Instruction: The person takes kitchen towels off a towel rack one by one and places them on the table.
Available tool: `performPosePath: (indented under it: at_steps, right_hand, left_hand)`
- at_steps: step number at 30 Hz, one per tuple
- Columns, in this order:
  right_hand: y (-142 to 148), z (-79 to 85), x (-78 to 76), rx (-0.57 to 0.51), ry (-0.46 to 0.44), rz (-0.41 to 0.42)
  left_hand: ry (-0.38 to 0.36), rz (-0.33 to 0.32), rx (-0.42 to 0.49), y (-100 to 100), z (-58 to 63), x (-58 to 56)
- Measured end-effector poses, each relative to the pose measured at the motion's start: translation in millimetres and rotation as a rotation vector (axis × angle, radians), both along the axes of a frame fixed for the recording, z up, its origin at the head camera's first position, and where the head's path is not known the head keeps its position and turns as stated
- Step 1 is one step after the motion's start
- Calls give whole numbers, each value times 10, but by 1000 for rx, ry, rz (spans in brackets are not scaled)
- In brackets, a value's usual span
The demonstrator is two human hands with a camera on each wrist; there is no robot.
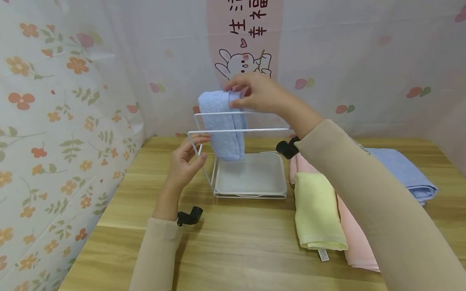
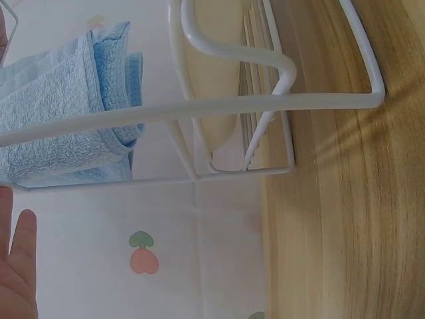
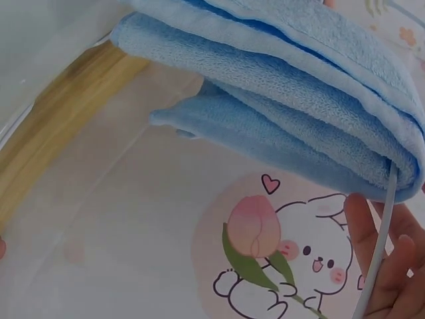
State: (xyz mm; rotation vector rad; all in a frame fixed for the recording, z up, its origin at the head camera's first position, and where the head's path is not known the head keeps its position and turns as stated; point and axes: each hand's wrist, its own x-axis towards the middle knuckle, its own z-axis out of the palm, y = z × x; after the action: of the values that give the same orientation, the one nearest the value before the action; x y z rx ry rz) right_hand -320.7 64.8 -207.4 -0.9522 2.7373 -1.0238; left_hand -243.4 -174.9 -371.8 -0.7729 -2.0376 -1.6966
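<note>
A folded light-blue towel (image 1: 222, 114) hangs over the upper bar of a white wire rack (image 1: 239, 131), its lower end above a pale tray (image 1: 251, 176) in the rack's base. At the towel's top, my right hand (image 1: 256, 92) pinches the fold between thumb and fingers. My left hand (image 1: 185, 161) holds the rack's left side, with thumb and fingers about the wire. The left wrist view shows a few of its fingers (image 2: 23, 252) beside the wire. Up close in the right wrist view, the towel (image 3: 279, 86) shows several layers.
Right of the rack lie a folded yellow towel (image 1: 317, 212), a pink towel (image 1: 359, 238) partly under it, and a darker blue towel (image 1: 401, 170) partly behind my right sleeve. The wooden table (image 1: 228, 258) meets a printed curtain (image 1: 163, 51) at the back.
</note>
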Motion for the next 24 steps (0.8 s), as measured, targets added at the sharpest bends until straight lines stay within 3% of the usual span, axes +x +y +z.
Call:
performPosePath:
  at_steps: [6, 16, 24]
  right_hand:
    - [-29, -1, -38, 90, 26, 36]
    - [-71, 22, -59, 107, 0, 47]
    - [-98, 0, -87, 146, 40, 31]
  left_hand:
    - [-7, 9, 7, 15, -5, 1]
    - [-14, 1, 1, 13, 12, 2]
    - [-5, 4, 3, 9, 11, -7]
